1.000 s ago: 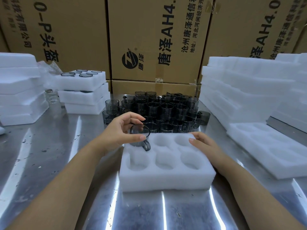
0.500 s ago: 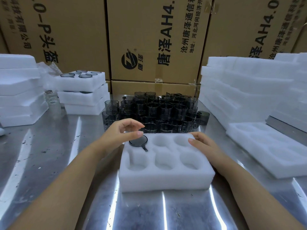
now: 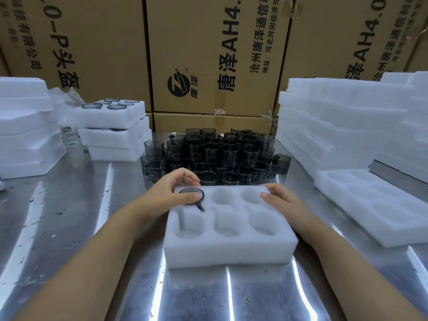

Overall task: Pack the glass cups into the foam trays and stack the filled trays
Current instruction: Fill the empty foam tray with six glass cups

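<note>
A white foam tray [image 3: 231,249] with six round pockets lies on the metal table in front of me. One dark glass cup [image 3: 190,193] sits sunk in its far left pocket, rim up, handle pointing toward me. My left hand [image 3: 172,191] hovers over that cup, thumb on its rim and fingers arched above it. My right hand [image 3: 281,198] rests flat on the tray's far right corner. The other five pockets hold nothing. A dense cluster of dark glass cups [image 3: 215,156] stands just behind the tray.
Three filled foam trays [image 3: 113,130] are stacked at the back left, with more foam stacks [image 3: 25,126] further left. Tall stacks of foam trays [image 3: 347,121] line the right side, one loose tray [image 3: 379,209] lying flat. Cardboard boxes [image 3: 208,54] wall the back.
My left hand lowered the cup from above the tray into the far left pocket, where it now sits fully sunk. My right hand stayed on the tray's far right corner.
</note>
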